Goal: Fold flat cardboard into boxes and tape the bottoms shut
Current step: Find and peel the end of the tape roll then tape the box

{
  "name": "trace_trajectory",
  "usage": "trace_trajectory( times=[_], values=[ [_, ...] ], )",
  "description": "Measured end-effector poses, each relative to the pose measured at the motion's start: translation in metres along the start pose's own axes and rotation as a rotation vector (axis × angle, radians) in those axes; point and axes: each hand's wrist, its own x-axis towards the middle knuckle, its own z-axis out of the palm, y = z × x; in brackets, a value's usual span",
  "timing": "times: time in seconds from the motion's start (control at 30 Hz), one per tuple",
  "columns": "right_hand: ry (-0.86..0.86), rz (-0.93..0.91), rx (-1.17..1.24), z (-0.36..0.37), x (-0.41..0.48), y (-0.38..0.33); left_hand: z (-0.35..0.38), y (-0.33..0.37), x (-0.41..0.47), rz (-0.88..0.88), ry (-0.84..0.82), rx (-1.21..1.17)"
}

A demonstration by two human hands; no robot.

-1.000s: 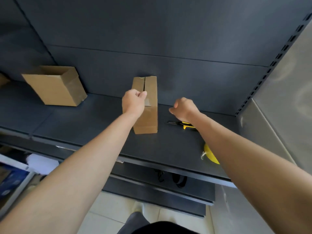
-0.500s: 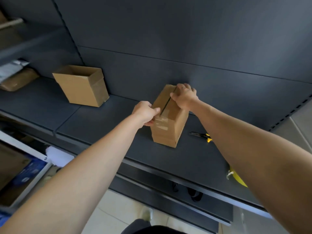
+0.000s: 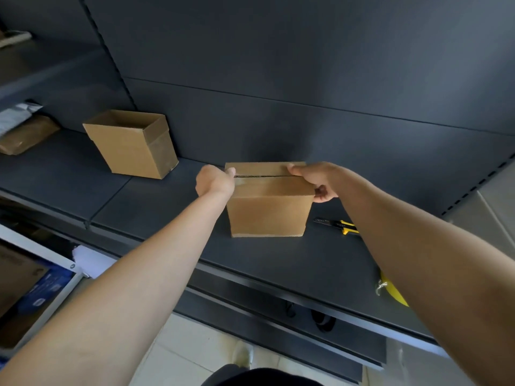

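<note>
While both hands hold it at the top, the small cardboard box (image 3: 269,210) stands on the dark shelf (image 3: 156,201), close before the back panel (image 3: 306,79) and about in the middle of my view. It is brown corrugated board, matte, with straight sharp edges, a rectangular block with its broad face towards me. On its top, two flaps meet in a narrow dark slit that runs from left to right.

The left hand (image 3: 214,182) grips the upper left corner, with the fingers curled and the thumb pressed on the top beside the slit. The right hand (image 3: 317,179) grips the upper right corner, with the thumb flat on the top and the other fingers bent round the right edge.

Well apart to the left stands a second box (image 3: 131,143) of the same board, its top open. Near the right side of the held box, a utility knife (image 3: 337,225) with a black and yellow body lies flat. A yellow curved object (image 3: 394,293) is half hidden behind the right forearm. The shelf surface looks finely grained and dull.

The box faces turned to me are plain brown. A blue pack (image 3: 41,291) at the lower left carries white print, too blurred for me to read.
</note>
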Motion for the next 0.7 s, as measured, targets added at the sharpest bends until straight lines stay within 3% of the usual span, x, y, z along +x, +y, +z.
trace_trajectory(
  times=[0.13, 0.3, 0.47, 0.5, 0.57, 0.63, 0.7],
  values=[
    [-0.185, 0.102, 0.14, -0.002, -0.006, 0.015, 0.002, 0.001, 0.003, -0.041, -0.134, -0.055],
    [-0.269, 0.165, 0.347, 0.005, -0.009, 0.029, 0.0, -0.015, 0.004, -0.227, -0.385, -0.203],
    [-0.29, 0.231, 0.353, 0.013, -0.01, 0.037, -0.006, -0.024, 0.005, -0.299, -0.537, -0.379],
    [-0.297, 0.233, 0.328, 0.012, -0.011, 0.037, -0.006, -0.024, 0.006, -0.306, -0.471, -0.45],
    [-0.298, 0.226, 0.286, 0.011, -0.012, 0.035, -0.004, -0.023, 0.007, -0.253, -0.132, -0.542],
    [-0.298, 0.232, 0.271, 0.012, -0.015, 0.032, -0.002, -0.018, 0.007, -0.036, 0.21, -0.486],
    [-0.341, 0.24, 0.265, 0.016, -0.02, 0.031, 0.0, -0.007, -0.005, 0.226, 0.301, -0.4]
  ],
)
